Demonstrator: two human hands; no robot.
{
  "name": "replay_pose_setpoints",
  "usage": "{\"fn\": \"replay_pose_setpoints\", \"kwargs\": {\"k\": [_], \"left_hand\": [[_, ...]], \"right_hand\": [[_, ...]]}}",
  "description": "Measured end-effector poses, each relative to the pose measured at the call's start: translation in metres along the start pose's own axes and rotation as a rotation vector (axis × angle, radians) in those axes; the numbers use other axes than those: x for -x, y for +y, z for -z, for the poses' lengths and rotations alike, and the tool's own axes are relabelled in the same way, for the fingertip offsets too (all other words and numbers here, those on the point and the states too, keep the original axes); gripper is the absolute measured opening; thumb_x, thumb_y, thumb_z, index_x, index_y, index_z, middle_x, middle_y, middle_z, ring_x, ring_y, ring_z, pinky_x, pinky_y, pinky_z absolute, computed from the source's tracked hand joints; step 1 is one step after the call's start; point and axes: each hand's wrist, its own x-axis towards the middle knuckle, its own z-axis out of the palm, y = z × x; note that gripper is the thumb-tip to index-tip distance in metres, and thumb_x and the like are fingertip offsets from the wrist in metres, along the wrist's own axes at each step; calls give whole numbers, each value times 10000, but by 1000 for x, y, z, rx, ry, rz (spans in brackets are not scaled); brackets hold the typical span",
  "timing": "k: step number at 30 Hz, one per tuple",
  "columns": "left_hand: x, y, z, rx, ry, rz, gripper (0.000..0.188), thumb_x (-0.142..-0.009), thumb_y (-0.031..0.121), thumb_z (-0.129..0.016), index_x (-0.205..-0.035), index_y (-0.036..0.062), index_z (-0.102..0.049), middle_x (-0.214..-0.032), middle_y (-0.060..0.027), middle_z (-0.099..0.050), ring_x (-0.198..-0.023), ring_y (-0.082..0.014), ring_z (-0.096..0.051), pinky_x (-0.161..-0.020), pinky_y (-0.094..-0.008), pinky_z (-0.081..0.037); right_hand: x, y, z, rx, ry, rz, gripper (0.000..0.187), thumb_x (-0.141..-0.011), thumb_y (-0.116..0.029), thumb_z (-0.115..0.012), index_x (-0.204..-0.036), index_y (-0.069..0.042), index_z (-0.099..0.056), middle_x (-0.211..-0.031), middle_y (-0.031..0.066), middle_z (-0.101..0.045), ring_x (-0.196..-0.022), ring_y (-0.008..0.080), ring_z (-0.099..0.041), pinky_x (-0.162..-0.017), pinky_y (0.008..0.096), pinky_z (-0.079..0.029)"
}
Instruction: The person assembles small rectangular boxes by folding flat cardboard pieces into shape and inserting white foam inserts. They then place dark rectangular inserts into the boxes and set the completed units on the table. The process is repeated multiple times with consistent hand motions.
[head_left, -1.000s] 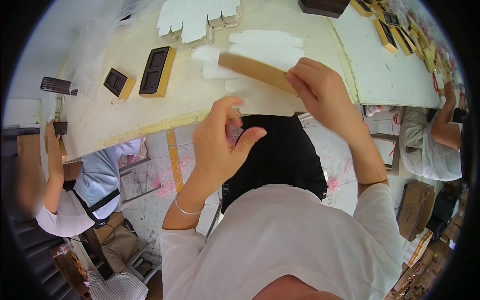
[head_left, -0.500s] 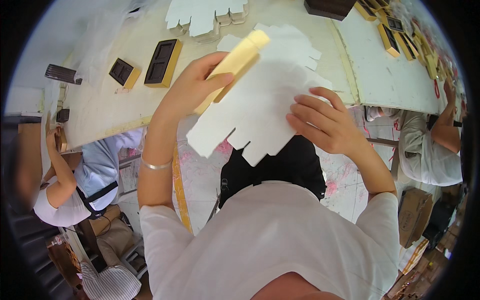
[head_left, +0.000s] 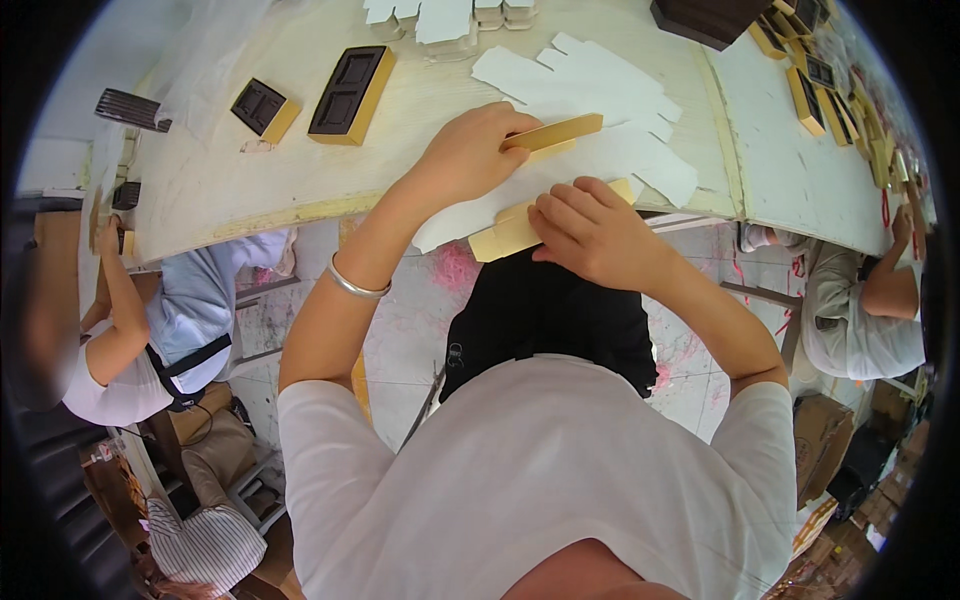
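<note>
Between my hands is a gold card box blank (head_left: 500,240), partly folded, its gold strips showing on the far and near sides. My left hand (head_left: 470,152) pinches the raised far strip between thumb and fingers. Curled over the near strip, close to the table's front edge, is my right hand (head_left: 592,236); its fingertips are partly hidden. White die-cut card blanks (head_left: 590,85) lie flat beneath and beyond the hands. Where the held piece ends and the white card under it begins is hard to make out.
Left of my hands stand a long gold box with a dark insert (head_left: 350,95) and a smaller one (head_left: 264,110). A stack of white blanks (head_left: 445,22) lies at the back, a dark brown box (head_left: 710,22) at back right. More gold boxes (head_left: 808,100) and co-workers flank the table (head_left: 200,205).
The gold card has come down from a raised, slanted position to the table's front edge and spread apart. My right hand has moved from the white blanks onto its near strip.
</note>
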Motion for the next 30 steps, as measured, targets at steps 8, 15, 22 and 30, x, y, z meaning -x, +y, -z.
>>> {"fn": "replay_pose_setpoints", "kwargs": {"k": [8, 15, 22, 30], "left_hand": [[0, -1, 2, -60, -9, -60, 357, -808, 48, -604, -1165, 33, -603, -951, -133, -605, -865, -253, -594, -789, -322, -479], [36, 12, 39, 189, -83, 34, 574, -739, -73, -533, -1288, 93, -524, -1146, -88, -544, -745, -178, -550, -659, -267, -447], [53, 26, 2, 208, 148, -72, 318, -710, -112, -492, -972, 49, -576, -994, -76, -551, -638, -170, -510, -547, -275, -402], [57, 26, 1, 248, 54, -260, 236, -733, 10, -689, -946, 38, -593, -883, -49, -575, -683, -173, -525, -618, -273, -443]], "right_hand": [[-41, 28, 7, -491, -413, -366, 43, -804, -58, -612, -791, -21, -594, -835, 104, -605, -806, 292, -595, -690, 380, -470], [-37, 31, 32, -262, -286, -116, 124, -767, -29, -612, -886, -63, -619, -819, 65, -599, -774, 261, -571, -687, 351, -449], [-17, 20, 32, -281, -324, -251, 213, -727, -43, -627, -932, -49, -571, -968, 108, -540, -799, 281, -561, -690, 383, -449], [6, 23, 17, -673, -13, -364, 168, -717, 1, -695, -757, -25, -534, -957, 124, -518, -844, 288, -531, -718, 356, -457]]}}
